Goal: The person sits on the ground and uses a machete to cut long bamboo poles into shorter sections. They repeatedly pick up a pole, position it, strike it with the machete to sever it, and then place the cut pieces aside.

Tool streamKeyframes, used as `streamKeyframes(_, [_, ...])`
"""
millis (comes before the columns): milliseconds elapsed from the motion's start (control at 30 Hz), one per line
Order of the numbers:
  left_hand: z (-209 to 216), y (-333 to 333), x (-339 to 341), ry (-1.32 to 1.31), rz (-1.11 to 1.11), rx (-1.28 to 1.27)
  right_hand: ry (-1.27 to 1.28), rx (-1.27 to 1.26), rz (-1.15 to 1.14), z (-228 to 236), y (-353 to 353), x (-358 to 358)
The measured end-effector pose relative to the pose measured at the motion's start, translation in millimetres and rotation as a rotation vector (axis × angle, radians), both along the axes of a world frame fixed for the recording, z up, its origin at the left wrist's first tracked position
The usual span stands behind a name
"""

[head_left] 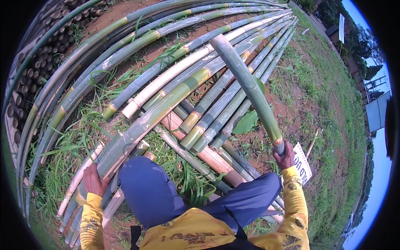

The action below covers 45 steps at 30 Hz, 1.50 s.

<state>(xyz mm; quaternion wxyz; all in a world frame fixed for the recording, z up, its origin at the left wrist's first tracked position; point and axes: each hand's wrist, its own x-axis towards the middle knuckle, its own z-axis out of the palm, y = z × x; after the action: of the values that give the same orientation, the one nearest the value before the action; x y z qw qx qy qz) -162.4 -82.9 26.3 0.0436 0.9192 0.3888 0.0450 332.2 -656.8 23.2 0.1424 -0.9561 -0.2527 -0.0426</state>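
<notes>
My left hand (pixel 96 180) is closed on the near end of a thick green bamboo pole (pixel 137 125), which runs away toward the far right across other poles. With my right hand (pixel 285 156) I grip the lower end of a short, thick bamboo piece (pixel 248 87). That piece slants up and to the left, its cut top over the pole pile. A white spiral-bound sheet (pixel 303 163) with dark writing shows beside my right wrist; whether my hand touches it I cannot tell.
Several long bamboo poles (pixel 104 62) fan out from the far end on the left. Under the near ends, shorter crosswise poles (pixel 216 164) lie between my bent knees. A stack of cut bamboo (pixel 39 71) stands at far left. Grass (pixel 321 104) stretches along the right.
</notes>
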Motion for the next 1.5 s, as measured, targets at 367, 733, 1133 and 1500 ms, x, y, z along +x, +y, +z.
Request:
streamKeyframes(367, [-146.7, -28.6, -54.9, 0.052, -0.190, 0.104, 0.012, 0.173, 0.024, 15.4, 22.0, -6.2])
streamKeyframes(733, [-86.5, -13.2, 102.8, -0.125, -0.254, -0.473, -0.004, 0.040, 0.073, 12.5, 18.2, -26.2])
streamKeyframes(1133, [-50.5, -42.1, 287.5, 0.009, -0.330, -0.364, 0.260, 0.088, 0.259, -45.1, 217.9, -14.9])
streamKeyframes(1500, [-35.7, -0.9, 135.7, -0.407, -0.011, -0.601, 0.342, -0.019, 0.185, -94.2, 261.9, -54.0])
